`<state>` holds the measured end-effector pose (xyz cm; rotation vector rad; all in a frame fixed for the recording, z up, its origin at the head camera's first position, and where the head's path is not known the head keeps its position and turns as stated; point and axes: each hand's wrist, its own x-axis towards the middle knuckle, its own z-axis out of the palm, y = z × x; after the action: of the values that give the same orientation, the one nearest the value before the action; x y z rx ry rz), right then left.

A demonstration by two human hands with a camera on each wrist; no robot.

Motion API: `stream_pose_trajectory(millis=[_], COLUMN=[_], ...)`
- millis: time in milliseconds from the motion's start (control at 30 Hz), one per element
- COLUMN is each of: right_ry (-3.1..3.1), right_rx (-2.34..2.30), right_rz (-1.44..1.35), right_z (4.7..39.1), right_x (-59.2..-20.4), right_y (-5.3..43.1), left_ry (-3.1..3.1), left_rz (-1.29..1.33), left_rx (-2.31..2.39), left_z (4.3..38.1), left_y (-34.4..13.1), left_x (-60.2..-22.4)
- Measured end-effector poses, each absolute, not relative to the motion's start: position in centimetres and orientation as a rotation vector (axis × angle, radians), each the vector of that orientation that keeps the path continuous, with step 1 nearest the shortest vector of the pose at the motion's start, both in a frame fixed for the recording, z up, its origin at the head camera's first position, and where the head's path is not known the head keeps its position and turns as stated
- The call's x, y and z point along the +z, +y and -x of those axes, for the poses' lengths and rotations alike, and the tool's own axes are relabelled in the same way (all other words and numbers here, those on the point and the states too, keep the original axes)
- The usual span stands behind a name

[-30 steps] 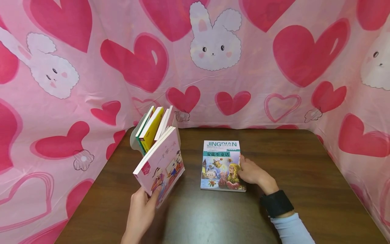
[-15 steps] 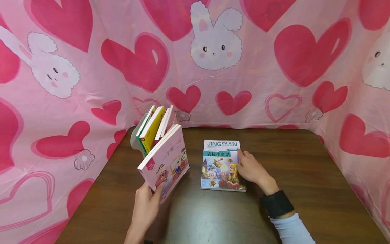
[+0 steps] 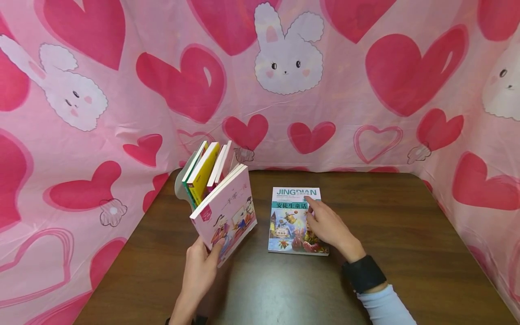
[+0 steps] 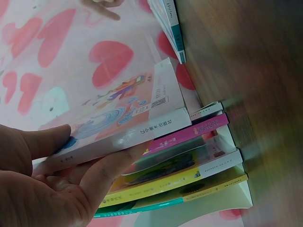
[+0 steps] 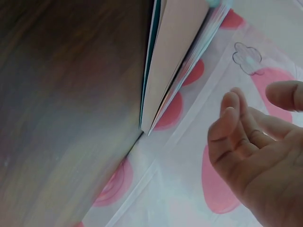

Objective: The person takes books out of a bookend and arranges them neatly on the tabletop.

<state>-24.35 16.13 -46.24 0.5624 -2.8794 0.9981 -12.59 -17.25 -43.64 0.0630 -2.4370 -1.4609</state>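
Note:
My left hand grips a pink picture book by its lower edge, thumb on the cover and fingers behind. The book is tilted in front of a row of upright books. In the left wrist view its white spine faces the camera. My right hand is over the right side of a fairy-tale book, which lies face up on the table. Seen from the right wrist, the fingers are loosely bent, with nothing between them and a gap to the book's pages.
A pale book holder stands at the table's back left. In it are a green-spined book, a yellow book, a magenta-spined book and others. A pink heart-print cloth hangs behind the brown table.
The pink book in my left hand has moved right and slightly up. My right hand has left the fairy-tale book's right edge and shifted left over its cover. That book has stayed put.

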Motion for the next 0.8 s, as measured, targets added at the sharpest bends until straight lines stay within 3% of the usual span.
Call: stream_pose_trajectory(millis=[800], right_ry=[-2.674], right_rx=[1.234], right_rz=[-0.813], right_z=[24.3], right_x=[-45.7], right_y=[10.5], left_ry=[-2.459], left_rz=[-0.009], left_rx=[-1.553], left_z=[13.9], left_y=[-16.4], left_x=[-43.3])
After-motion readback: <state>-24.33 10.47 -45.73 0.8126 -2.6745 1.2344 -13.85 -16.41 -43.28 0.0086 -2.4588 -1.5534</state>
